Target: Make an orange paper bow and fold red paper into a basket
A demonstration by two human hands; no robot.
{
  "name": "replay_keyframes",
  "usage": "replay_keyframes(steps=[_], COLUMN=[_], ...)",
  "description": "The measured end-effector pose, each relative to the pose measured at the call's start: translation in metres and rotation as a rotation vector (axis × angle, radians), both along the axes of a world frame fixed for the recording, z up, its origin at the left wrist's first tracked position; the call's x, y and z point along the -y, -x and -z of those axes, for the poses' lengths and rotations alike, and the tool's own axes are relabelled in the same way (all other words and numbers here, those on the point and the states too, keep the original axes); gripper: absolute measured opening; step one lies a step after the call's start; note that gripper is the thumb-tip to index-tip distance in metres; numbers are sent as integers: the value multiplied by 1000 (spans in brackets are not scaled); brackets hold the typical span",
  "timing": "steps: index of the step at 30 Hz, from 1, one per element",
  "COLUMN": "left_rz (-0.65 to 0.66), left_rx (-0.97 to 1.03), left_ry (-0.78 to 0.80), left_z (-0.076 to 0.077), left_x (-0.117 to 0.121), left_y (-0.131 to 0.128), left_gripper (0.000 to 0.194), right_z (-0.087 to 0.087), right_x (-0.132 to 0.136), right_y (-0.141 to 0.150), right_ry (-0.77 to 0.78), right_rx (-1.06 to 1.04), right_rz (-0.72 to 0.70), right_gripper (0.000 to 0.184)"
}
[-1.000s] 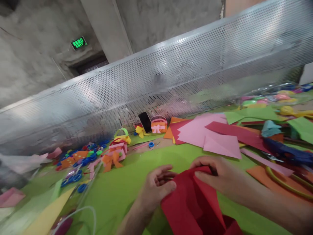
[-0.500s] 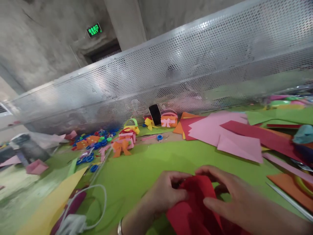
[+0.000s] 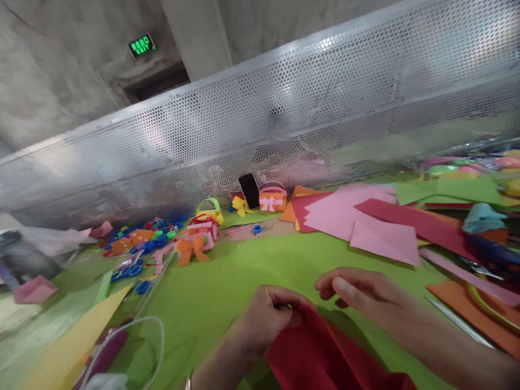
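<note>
My left hand (image 3: 266, 319) is closed, pinching the top edge of a red paper sheet (image 3: 325, 357) that lies low in the view on a green sheet (image 3: 227, 281). My right hand (image 3: 357, 292) hovers just above and to the right of that edge, fingers curled loosely and apart from the paper, with nothing in it that I can see.
Pink and red paper sheets (image 3: 361, 219) lie behind my right hand. A phone (image 3: 249, 190) leans on the perforated metal screen (image 3: 284, 119) beside small paper baskets (image 3: 272, 197). Blue rings and paper scraps (image 3: 142, 246) lie at left, a white cable (image 3: 130, 336) at lower left.
My right hand has let go of the red paper and lifted off it. The left hand keeps its pinch, and the paper's folded top has dropped lower.
</note>
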State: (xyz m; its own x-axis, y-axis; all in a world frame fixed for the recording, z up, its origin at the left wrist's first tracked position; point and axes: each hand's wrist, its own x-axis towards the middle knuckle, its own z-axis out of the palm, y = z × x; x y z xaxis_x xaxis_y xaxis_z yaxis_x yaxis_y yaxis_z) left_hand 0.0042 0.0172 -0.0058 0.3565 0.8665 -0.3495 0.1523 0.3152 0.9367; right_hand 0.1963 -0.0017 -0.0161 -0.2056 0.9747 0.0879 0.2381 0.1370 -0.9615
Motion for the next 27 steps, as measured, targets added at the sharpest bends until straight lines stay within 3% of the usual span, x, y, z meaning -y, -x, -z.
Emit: replay_keyframes(steps=[3, 7, 10, 17, 27], left_rz=[4, -54, -89, -24, 64], left_rx=[10, 35, 57, 58, -65], left_ry=[11, -74, -135, -188, -465], left_z=[3, 7, 6, 4, 4], left_x=[-1, -4, -5, -1, -3], left_y=[2, 0, -2, -3, -2], left_gripper=[15, 26, 29, 9, 17], right_z=[4, 6, 6, 4, 5], right_x=[-2, 0, 0, 1, 1], right_y=[1, 5, 5, 7, 6], right_ry=[86, 204, 172, 163, 147], right_rx=[78, 102, 70, 102, 162], right_rz=[-42, -100, -98, -88, -82], right_gripper=[20, 24, 17, 17, 17])
